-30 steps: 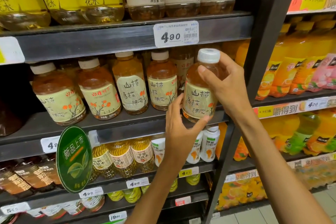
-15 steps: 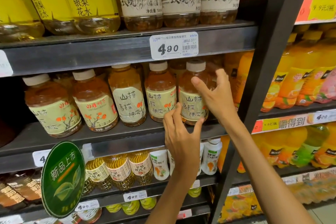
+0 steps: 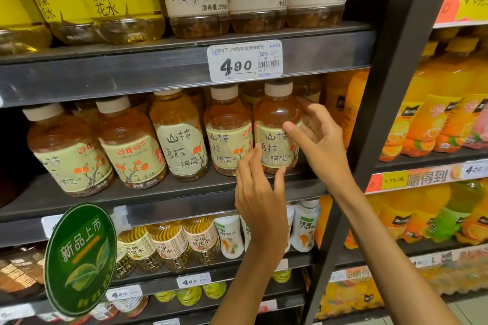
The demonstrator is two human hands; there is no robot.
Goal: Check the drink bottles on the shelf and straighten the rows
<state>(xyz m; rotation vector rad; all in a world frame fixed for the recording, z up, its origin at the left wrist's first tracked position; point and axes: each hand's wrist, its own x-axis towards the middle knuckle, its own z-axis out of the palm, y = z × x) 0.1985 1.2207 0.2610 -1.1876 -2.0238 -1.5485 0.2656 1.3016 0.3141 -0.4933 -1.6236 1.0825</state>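
On the shelf (image 3: 169, 192), both hands frame a bottle (image 3: 277, 126).
Left hand (image 3: 260, 192) and right hand (image 3: 320, 140) are open-fingered, gripping nothing.

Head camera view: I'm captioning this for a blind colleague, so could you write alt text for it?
Two hands reach to the rightmost amber tea bottle standing on the middle shelf: the left hand touches its base and the right hand is loosely open beside its label. Four matching bottles line the row to its left, under a 4.00 price tag.
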